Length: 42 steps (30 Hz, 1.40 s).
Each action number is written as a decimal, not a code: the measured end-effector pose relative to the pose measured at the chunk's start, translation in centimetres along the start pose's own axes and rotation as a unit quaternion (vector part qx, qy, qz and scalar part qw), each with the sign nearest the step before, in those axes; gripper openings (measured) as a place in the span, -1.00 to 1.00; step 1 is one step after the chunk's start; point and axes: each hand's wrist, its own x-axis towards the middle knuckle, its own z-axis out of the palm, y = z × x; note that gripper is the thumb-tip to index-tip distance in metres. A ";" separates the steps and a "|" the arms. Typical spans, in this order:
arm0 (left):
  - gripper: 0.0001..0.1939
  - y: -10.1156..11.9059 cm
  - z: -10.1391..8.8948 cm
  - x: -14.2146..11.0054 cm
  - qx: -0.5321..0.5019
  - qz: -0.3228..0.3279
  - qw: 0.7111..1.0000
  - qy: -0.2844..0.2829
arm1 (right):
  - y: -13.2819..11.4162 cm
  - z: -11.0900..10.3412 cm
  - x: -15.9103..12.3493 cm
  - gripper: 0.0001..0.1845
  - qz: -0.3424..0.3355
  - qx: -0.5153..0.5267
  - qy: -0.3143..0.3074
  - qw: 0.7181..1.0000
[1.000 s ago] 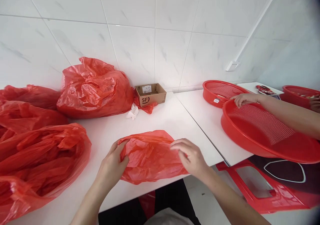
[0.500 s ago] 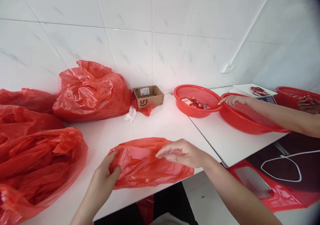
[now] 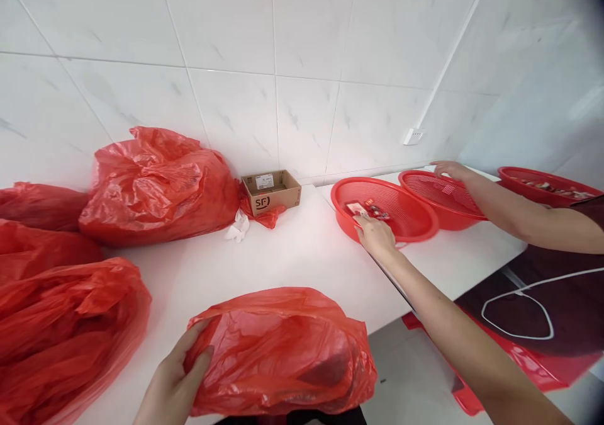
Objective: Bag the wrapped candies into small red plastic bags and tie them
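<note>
Left hand (image 3: pixel 172 378) pinches the mouth of the red bag (image 3: pixel 283 349), which lies across the white table's (image 3: pixel 283 258) near edge. Right hand (image 3: pixel 378 239) over the red basket's (image 3: pixel 409 214) near rim, by the table's right edge; can't tell whether it grips. My judgement: pinch firmly, pull basket level.

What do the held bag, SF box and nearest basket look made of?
Held bag: likely thin, glossy plastic film, translucent and crinkled.
SF box: apparently matte cardboard, brown with folded edges.
Nearest basket: probably molded plastic, faintly shiny, with regular perforations.
</note>
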 end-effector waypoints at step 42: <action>-0.15 2.7 2.0 -0.8 -0.095 -0.049 0.992 -0.068 | -6.1 -6.0 2.1 -0.59 -0.142 0.245 -0.265 0.922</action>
